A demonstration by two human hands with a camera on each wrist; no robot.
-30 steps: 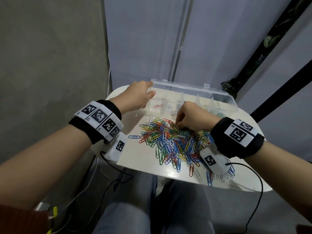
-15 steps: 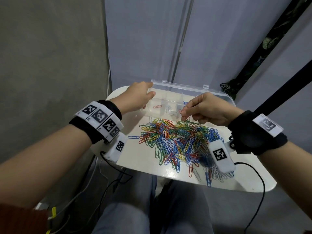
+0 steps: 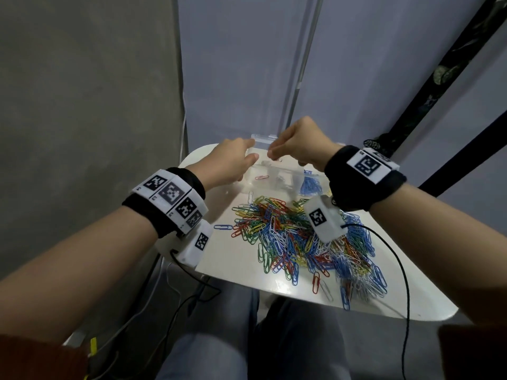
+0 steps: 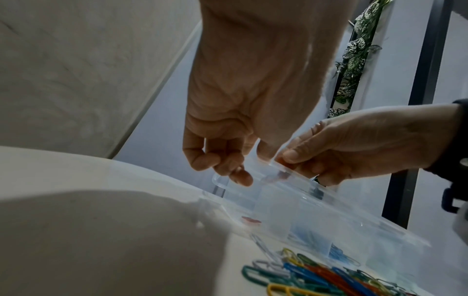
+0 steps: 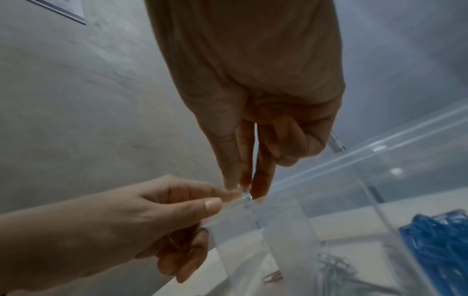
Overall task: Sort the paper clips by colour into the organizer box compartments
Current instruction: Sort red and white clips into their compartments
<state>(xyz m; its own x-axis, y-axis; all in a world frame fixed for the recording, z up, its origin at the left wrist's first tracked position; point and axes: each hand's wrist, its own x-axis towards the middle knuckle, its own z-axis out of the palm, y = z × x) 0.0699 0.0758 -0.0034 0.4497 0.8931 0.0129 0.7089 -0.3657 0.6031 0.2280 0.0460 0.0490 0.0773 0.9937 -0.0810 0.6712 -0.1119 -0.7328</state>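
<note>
Now the white table (image 3: 241, 272) carries everything, and most of its middle is covered by the mixed pile of paper clips (image 3: 301, 239), so a large part of the sorting seems not done. At the far edge stands the clear organizer box (image 3: 279, 176), lid open. Its right compartment has blue clips (image 3: 311, 185) and its left one has a single red clip (image 3: 262, 177). The left hand (image 3: 233, 163) rests at the left far corner of the box with curled fingers pinching the rim, probably to keep the light box from sliding. The right hand (image 3: 296, 145) hangs above the left compartments with thumb and fingers pressed together. A small red clip (image 3: 278, 159) shows just below its fingertips, but I cannot tell if it is pinched or already released. Probably it goes to the red compartment.
</note>
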